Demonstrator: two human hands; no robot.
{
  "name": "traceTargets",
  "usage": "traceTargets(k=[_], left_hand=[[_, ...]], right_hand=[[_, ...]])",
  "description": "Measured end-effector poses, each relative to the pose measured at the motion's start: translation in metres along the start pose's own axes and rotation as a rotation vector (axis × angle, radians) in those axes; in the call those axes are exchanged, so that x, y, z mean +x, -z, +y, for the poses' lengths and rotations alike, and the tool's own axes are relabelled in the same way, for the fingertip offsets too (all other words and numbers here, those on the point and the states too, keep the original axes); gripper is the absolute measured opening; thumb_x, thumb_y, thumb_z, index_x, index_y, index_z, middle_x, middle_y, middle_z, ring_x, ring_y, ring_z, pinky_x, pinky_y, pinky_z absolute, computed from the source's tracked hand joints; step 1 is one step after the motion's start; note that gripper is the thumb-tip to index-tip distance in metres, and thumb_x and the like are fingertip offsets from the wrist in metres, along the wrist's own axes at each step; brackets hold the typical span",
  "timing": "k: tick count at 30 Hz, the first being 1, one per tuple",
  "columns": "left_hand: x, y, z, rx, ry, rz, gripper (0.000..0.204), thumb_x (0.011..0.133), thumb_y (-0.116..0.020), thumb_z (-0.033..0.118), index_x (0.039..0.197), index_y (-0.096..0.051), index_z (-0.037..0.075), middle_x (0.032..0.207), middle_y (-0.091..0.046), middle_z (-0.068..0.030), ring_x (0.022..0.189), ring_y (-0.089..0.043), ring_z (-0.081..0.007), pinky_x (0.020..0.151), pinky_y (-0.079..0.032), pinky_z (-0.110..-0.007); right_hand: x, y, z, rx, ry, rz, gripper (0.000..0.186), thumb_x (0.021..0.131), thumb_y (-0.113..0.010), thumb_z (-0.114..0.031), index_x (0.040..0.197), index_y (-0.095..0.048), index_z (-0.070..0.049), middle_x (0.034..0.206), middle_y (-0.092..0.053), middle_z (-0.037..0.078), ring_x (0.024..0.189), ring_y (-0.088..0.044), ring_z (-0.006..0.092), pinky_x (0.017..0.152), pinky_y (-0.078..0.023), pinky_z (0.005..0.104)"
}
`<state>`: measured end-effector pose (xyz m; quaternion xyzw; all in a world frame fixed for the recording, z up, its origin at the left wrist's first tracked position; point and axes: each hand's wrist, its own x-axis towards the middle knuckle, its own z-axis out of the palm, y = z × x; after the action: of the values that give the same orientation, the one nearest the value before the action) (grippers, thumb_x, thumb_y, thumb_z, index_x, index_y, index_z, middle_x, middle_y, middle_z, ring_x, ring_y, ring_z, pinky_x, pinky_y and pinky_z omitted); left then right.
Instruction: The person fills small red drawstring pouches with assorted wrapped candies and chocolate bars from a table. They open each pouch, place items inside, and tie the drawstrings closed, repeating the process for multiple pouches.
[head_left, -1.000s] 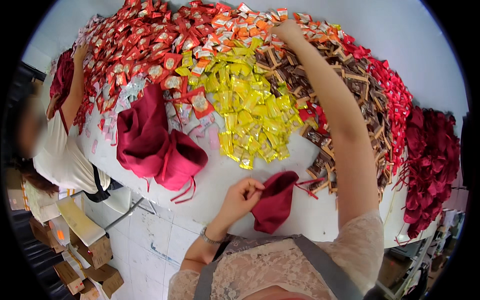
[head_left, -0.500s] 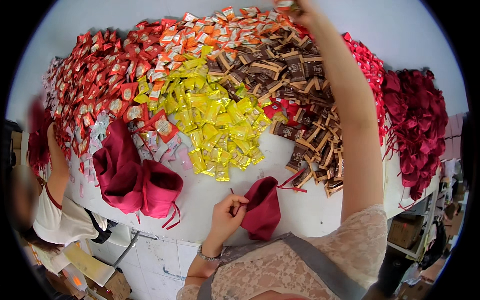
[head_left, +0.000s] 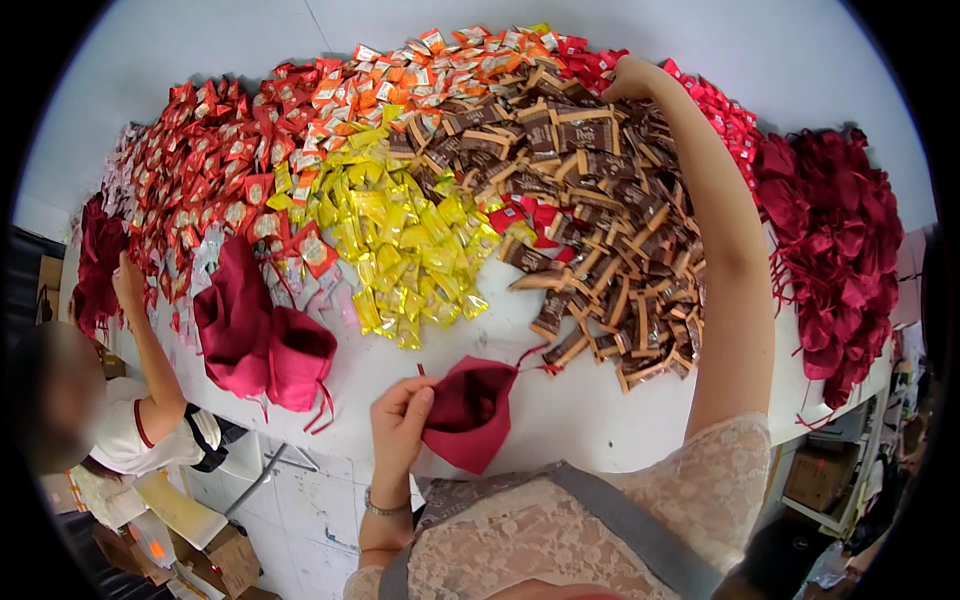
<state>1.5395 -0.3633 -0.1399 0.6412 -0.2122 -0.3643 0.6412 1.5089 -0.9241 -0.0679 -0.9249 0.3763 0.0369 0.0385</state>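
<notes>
My left hand [head_left: 397, 425] pinches the rim of a dark red drawstring pouch [head_left: 468, 425] between thumb and fingers. The pouch gapes open above the near part of the table, its cord trailing to the right. My right arm stretches far across the table, and my right hand [head_left: 632, 80] is at the back, where brown snack packets [head_left: 590, 135] meet small red packets [head_left: 715, 110]. Its fingers curl down toward the packets. Their tips are hidden, so a held packet cannot be made out.
Yellow packets [head_left: 400, 230], orange-and-white packets [head_left: 400, 80] and red packets [head_left: 210, 140] are heaped across the white table [head_left: 570, 430]. Two fuller-looking pouches [head_left: 255, 340] stand at left. More pouches [head_left: 835, 240] are piled at right. A co-worker's hand [head_left: 128, 285] is at far left by dark red pouches.
My right hand has come down from the top edge, where it held a small packet, to the back of the heap. My left hand has shifted left, tilting the pouch's mouth into view.
</notes>
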Motion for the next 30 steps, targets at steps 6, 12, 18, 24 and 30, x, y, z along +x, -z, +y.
traceTargets(k=[6,12,18,24,30], left_hand=[[-0.001,-0.019,0.035,0.181,-0.103,-0.031,0.017,0.087,-0.055,0.006,0.101,-0.063,0.0,0.076,-0.06,-0.0005,0.065,-0.051,-0.0063,0.056,-0.04,-0.02],[-0.013,-0.031,0.044,0.795,-0.272,-0.035,0.027,0.085,-0.056,0.007,0.112,-0.057,0.004,0.056,-0.051,-0.0067,0.05,-0.046,-0.01,0.048,-0.037,-0.025],[-0.04,-0.072,0.025,0.43,-0.41,0.246,0.027,0.088,-0.053,0.007,0.114,-0.049,0.003,0.058,-0.051,-0.0044,0.053,-0.046,-0.0105,0.05,-0.037,-0.024],[-0.058,-0.097,0.024,0.39,-0.523,0.17,0.032,0.084,-0.057,0.001,0.116,-0.051,0.003,0.057,-0.04,0.0027,0.05,-0.035,-0.0027,0.046,-0.029,-0.02],[-0.052,-0.047,0.027,0.785,-0.656,0.326,0.021,0.087,-0.055,0.004,0.107,-0.061,0.002,0.061,-0.05,0.0,0.054,-0.043,-0.0053,0.051,-0.037,-0.02]], right_hand=[[-0.052,0.003,0.022,0.342,-0.141,0.565,0.042,0.065,-0.069,-0.04,0.089,-0.069,-0.006,0.076,-0.067,0.011,0.067,-0.065,0.0216,0.067,-0.05,0.0323],[-0.28,0.022,-0.151,1.114,0.474,-0.051,0.029,0.08,-0.065,-0.021,0.104,-0.061,-0.005,0.075,-0.063,0.002,0.066,-0.057,0.0065,0.062,-0.048,0.0241],[-0.36,-0.042,-0.205,0.675,0.558,-0.336,0.027,0.075,-0.062,-0.016,0.099,-0.062,-0.004,0.075,-0.061,0.014,0.07,-0.061,0.0185,0.067,-0.048,0.031],[-0.322,-0.066,-0.209,0.859,0.665,-0.961,0.022,0.081,-0.061,-0.023,0.098,-0.061,-0.01,0.094,-0.066,0.006,0.083,-0.063,0.0162,0.072,-0.05,0.0303],[-0.373,-0.008,-0.209,0.257,0.624,-0.557,0.051,0.082,-0.06,-0.043,0.108,-0.055,0.001,0.104,-0.059,0.019,0.093,-0.058,0.0312,0.079,-0.048,0.0362]])
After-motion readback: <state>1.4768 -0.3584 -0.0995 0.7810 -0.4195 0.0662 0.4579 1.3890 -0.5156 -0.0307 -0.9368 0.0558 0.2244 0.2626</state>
